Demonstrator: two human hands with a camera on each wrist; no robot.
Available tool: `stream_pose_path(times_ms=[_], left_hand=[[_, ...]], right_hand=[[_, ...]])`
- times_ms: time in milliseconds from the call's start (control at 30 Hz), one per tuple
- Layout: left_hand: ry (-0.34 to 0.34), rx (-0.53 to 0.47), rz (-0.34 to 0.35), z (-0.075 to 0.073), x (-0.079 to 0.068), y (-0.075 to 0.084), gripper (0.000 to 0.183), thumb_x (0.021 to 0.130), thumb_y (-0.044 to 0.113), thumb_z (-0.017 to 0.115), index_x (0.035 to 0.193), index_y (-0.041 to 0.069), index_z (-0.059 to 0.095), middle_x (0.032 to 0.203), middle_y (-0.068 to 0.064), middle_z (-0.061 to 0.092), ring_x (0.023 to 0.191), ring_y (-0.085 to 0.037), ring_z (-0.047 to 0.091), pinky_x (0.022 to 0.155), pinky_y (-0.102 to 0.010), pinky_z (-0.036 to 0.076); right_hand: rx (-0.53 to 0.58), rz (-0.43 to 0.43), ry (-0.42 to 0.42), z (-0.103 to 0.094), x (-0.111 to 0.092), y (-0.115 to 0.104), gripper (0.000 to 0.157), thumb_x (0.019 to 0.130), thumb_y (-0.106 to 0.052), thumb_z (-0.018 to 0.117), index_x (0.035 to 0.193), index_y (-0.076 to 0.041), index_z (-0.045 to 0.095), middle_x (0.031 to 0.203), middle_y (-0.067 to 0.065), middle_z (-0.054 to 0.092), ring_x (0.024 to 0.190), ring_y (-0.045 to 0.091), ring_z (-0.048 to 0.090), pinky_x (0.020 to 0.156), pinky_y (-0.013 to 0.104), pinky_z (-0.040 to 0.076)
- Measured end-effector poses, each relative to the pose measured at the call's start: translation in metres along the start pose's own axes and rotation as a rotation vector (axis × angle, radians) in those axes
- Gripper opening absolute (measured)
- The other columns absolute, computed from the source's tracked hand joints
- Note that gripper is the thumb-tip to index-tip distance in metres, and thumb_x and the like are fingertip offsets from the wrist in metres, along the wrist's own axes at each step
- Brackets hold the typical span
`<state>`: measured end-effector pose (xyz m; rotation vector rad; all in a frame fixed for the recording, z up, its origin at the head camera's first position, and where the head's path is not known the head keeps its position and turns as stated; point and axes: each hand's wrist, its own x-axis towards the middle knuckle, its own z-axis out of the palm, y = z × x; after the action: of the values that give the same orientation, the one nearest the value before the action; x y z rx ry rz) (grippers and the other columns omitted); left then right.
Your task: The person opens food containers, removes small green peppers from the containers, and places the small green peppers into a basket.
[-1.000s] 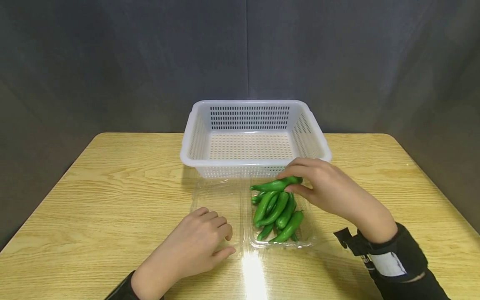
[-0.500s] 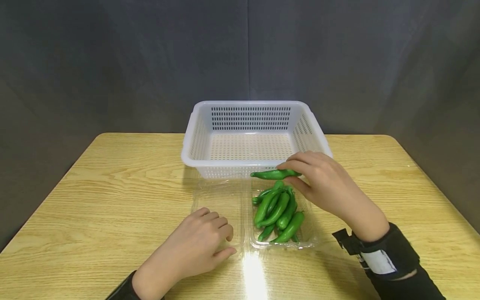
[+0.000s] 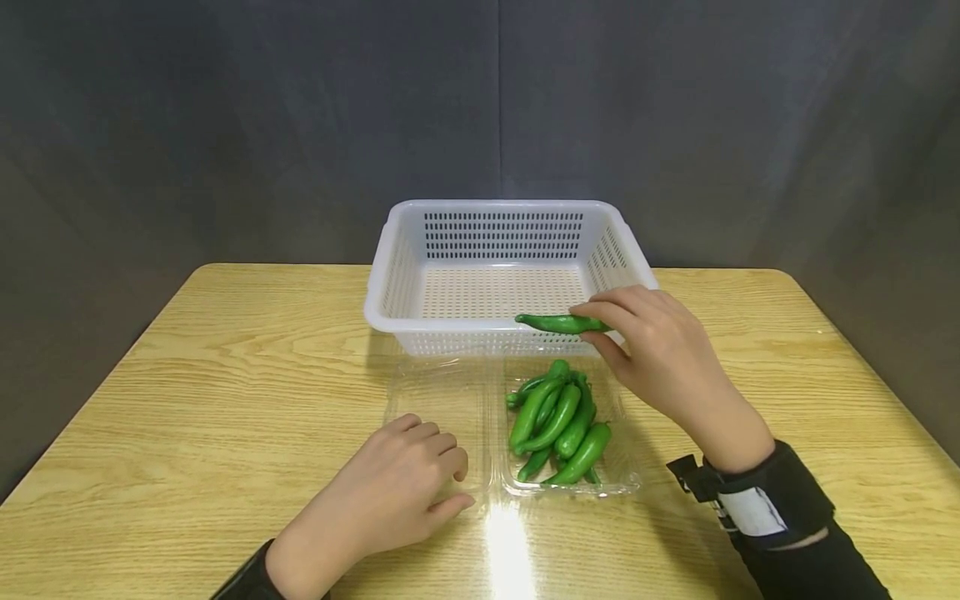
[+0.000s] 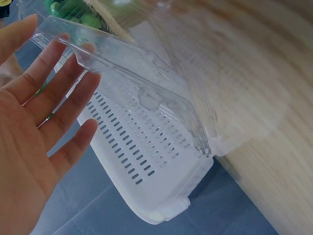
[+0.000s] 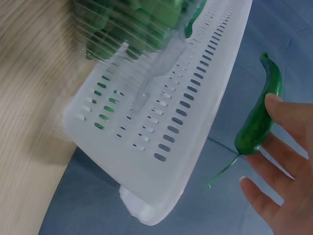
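Between thumb and fingers my right hand pinches a green chili pepper, lying level at the basket's near right rim. In the right wrist view that chili pepper shows its thin stem hanging down. Below it, several more green peppers lie piled in the right half of a clear hinged plastic box. My left hand rests at the box's lid half, fingers relaxed and holding nothing. From the left wrist, the fingers of the left hand look spread along the lid's edge.
A white perforated plastic basket stands behind the box, with nothing inside it. Both sit on a wooden table, and a dark grey curtain hangs at its back and sides.
My right hand has lifted the chili pepper off the pile, up and forward to the basket's near rim. My left hand has stayed in place.
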<state>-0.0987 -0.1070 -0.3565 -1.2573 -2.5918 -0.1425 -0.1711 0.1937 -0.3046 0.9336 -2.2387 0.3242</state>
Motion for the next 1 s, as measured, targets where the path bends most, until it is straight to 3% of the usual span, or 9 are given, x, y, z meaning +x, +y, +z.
stream_pose_path(times_ms=[400,1000], left_hand=[[-0.002,-0.003,0.002,0.0,0.0,0.0,0.025,0.085,0.042,0.074,0.083,0.018,0.069,0.082,0.008,0.064,0.075,-0.012,0.059,0.077,-0.032,0.048],[-0.002,-0.006,0.001,0.0,0.0,0.0,0.024,0.085,0.041,0.074,0.083,0.018,0.069,0.081,0.008,0.064,0.074,-0.012,0.059,0.078,-0.031,0.048]], right_hand=[[0.007,0.082,0.057,0.006,-0.003,0.01,0.033,0.075,-0.001,0.083,0.107,-0.003,0.073,0.102,0.012,0.071,0.095,0.032,0.065,0.082,0.048,0.051],[-0.005,0.165,0.043,0.015,-0.01,0.021,0.032,0.077,-0.001,0.081,0.107,-0.002,0.072,0.105,0.013,0.071,0.098,0.032,0.064,0.082,0.048,0.05]])
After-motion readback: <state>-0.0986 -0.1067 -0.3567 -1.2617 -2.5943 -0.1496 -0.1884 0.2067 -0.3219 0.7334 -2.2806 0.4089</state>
